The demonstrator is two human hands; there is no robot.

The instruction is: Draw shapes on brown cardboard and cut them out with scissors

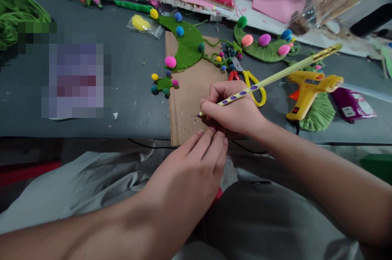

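A long pale-yellow pencil (269,78) with purple spots is pinched in my right hand (235,107), its tip at the surface of a brown cardboard piece (186,101). My left hand (192,162) lies flat with fingers stretched over the cardboard's near edge, close below my right hand. A green felt crescent (190,45) with coloured balls rests on the cardboard's far part. Beside its left edge sits a small green star (164,84) with balls. Yellow-and-red scissors (255,88) lie just beyond my right hand.
To the right are a yellow glue gun (309,90), a green yarn-wrapped piece (320,115) and a purple packet (353,105). Another ball-trimmed crescent (266,50) lies behind. Green yarn (21,11) is at far left; a small yellow bag (143,24) lies left of the felt crescent.
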